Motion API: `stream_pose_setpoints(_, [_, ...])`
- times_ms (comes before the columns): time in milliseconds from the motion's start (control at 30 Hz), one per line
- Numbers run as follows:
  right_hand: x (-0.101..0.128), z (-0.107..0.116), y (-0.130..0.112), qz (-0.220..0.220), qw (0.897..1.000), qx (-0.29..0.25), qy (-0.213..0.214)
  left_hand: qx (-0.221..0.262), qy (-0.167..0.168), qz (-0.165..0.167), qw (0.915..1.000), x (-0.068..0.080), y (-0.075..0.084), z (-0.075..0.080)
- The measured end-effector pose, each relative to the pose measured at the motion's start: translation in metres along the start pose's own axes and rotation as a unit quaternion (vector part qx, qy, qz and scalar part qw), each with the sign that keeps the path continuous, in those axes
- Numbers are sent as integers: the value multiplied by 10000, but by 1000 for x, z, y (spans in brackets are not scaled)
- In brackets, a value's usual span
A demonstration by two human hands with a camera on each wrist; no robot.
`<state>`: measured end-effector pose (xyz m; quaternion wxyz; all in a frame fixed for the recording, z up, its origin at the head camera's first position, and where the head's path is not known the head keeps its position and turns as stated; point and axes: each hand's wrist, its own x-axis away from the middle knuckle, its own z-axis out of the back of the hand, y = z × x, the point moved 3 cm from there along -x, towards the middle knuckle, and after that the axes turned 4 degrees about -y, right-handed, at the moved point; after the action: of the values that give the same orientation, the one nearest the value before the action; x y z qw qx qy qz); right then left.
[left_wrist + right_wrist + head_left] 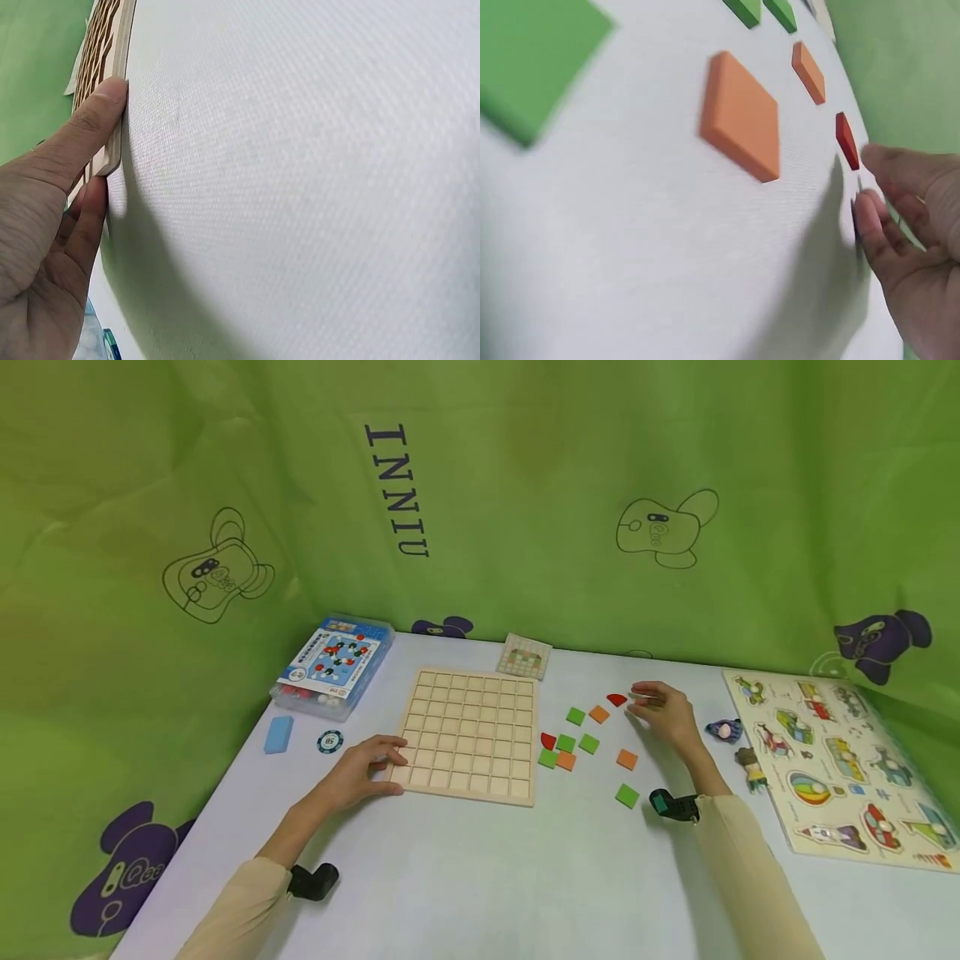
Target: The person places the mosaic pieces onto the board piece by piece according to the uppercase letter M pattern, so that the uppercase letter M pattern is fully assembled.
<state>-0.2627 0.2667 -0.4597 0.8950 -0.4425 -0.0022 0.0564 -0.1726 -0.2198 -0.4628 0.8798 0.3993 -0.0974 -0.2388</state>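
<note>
A wooden grid board (468, 733) lies on the white table. My left hand (388, 768) holds its near-left corner, fingers on top and thumb (101, 112) pressed against the board's edge (116, 142). Right of the board lie several loose flat pieces: green squares (575, 717), orange squares (627, 759) and two red rounded pieces (548, 741). My right hand (645, 702) hovers with loosely curled fingers just right of the far red piece (617, 699), its fingertips (870, 214) close to that red piece (846, 140) and holding nothing. An orange square (742, 116) lies nearer the wrist.
A pattern card (524, 656) lies behind the board. At the left are a plastic box (333, 664), a blue block (278, 734) and a round chip (330, 742). A peg puzzle (840, 760) and two small figures (723, 729) sit at the right. Green cloth walls the table.
</note>
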Motion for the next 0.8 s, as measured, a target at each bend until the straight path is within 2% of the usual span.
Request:
stream_pose_setpoints(133, [-13,-4,3,-89,9999,74,-79,-44,7,-53,10000,0,0,0])
stream_pose_setpoints(233, [-18,-8,2,-159,9997,150,48,-26,-8,-54,10000,1,0,0])
stream_pose_setpoints(400, [-17,-9,-1,-160,9990,228,351,7,1,-78,10000,0,-1,-1])
stream_pose_setpoints(533, [-15,-8,-3,-82,9992,249,303,0,16,12,10000,-1,-2,-1])
stream_pose_setpoints(700, [-13,-6,-2,-44,9997,24,254,22,28,5,10000,-1,-2,0])
stream_pose_setpoints(800, [-10,-6,0,-94,9988,-394,290,84,49,36,9999,0,-2,1])
